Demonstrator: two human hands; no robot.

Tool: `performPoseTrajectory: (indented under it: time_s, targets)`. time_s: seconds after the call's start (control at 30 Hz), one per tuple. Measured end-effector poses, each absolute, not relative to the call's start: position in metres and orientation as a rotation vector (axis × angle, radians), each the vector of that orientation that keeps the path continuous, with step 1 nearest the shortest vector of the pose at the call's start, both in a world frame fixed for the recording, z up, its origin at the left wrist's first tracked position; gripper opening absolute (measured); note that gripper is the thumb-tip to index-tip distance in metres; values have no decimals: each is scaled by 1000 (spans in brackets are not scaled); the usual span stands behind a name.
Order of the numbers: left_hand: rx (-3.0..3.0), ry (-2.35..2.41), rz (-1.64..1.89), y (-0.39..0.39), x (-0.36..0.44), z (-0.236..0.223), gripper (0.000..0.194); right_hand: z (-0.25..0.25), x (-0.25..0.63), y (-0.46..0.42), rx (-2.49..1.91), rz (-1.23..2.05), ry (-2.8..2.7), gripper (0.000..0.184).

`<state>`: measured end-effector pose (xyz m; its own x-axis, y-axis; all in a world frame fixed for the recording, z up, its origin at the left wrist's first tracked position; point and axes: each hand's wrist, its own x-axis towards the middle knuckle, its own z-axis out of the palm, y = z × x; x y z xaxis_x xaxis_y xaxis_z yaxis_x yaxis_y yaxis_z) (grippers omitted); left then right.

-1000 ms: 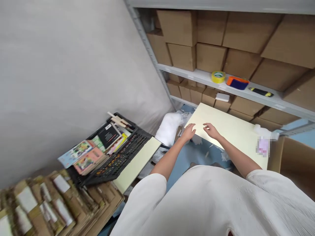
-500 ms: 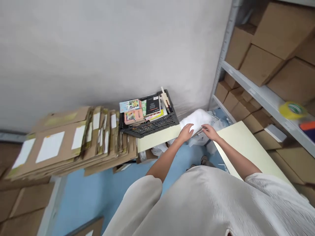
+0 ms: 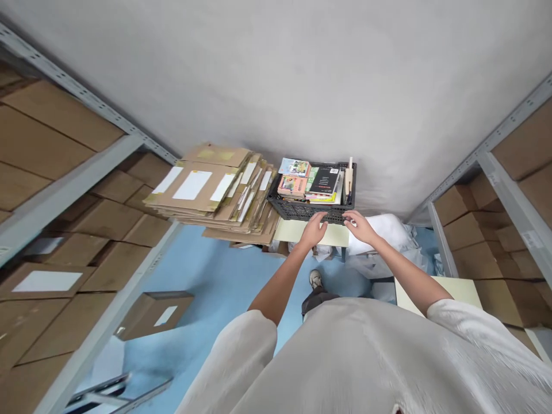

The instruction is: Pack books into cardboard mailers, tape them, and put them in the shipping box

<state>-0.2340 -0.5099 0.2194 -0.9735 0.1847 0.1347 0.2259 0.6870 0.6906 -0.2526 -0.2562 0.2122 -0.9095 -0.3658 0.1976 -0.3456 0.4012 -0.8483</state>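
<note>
Both hands are held out before a black plastic crate (image 3: 291,209) at the wall. My left hand (image 3: 314,231) has its fingers apart and nothing in it, just in front of the crate's near side. To its right, my right hand (image 3: 360,227) is likewise open and bare, by the crate's right front corner. Whether either one touches the crate I cannot tell. Inside the crate lie a black book (image 3: 324,180), an orange-pink book (image 3: 292,185) and other books, with a pale wooden piece (image 3: 349,175) standing at the right end.
A stack of flattened cardboard boxes (image 3: 194,204) sits left of the crate on the pale table (image 3: 288,229). White packing material (image 3: 383,230) lies to the right. Racks of cartons (image 3: 103,267) flank both sides. One carton (image 3: 153,315) rests on the blue floor (image 3: 202,305).
My view has swung left, bringing the left rack into sight. Both hands have moved from before the white packing material to the front of the crate, staying open.
</note>
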Motion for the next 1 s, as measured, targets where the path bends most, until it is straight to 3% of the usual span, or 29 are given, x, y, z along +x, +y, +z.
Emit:
performPoseTrajectory:
  time_s: [0.33,0.57,0.8,1.0]
  targets:
    - [-329,-2773,-1175,-610,-330,216,44,222,-349,-358,-887,-1424,2694,36]
    - [-283,-2801,-1131,-675,-410,211,46,210,-429,-430,-796,-1204,2810,35]
    - [-41,-2876,-1011,-706,-467,193,52,191,-493,-485,-653,-855,2897,48]
    - [57,-2874,-1052,-711,-490,183,54,170,-520,-507,-570,-794,2966,61]
